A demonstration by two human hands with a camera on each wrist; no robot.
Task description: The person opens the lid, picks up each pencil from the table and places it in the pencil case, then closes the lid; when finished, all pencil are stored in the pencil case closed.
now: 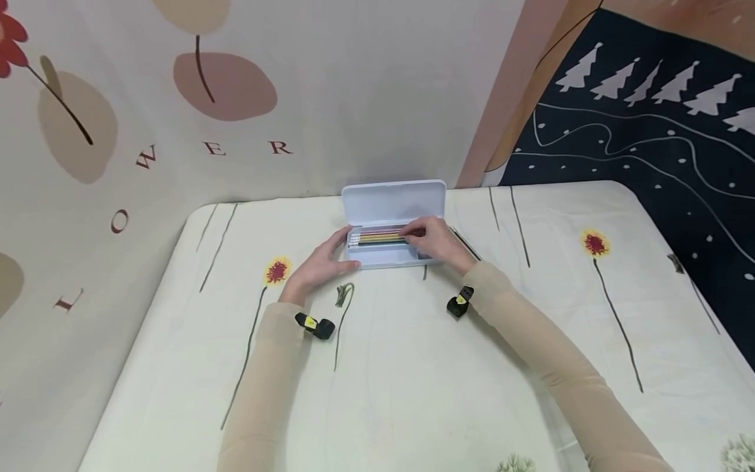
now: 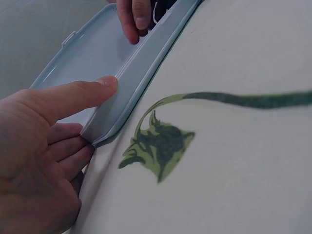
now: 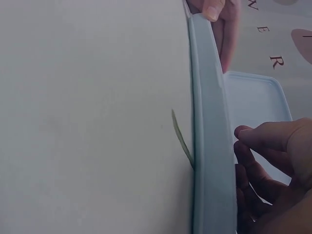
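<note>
A pale blue pencil case (image 1: pixel 385 257) lies with its lid (image 1: pixel 394 202) raised against the wall side. Several coloured pencils (image 1: pixel 377 237) lie lengthwise in it, white ends to the left. My left hand (image 1: pixel 321 263) grips the case's left end. Its thumb presses the front wall in the left wrist view, and the other fingers reach round the corner. Over the right part of the case, my right hand (image 1: pixel 435 241) has curled fingers and pinches at the pencils with thumb and forefinger. In the right wrist view, the case wall hides what lies below those fingertips.
A white cloth (image 1: pixel 407 367) with printed flowers and stems covers the table. Thin dark strips (image 1: pixel 466 243) lie just right of the case, partly behind my right hand. A printed curtain (image 1: pixel 377 98) hangs directly behind the table, with a dark tree-patterned cloth (image 1: pixel 649 131) at right.
</note>
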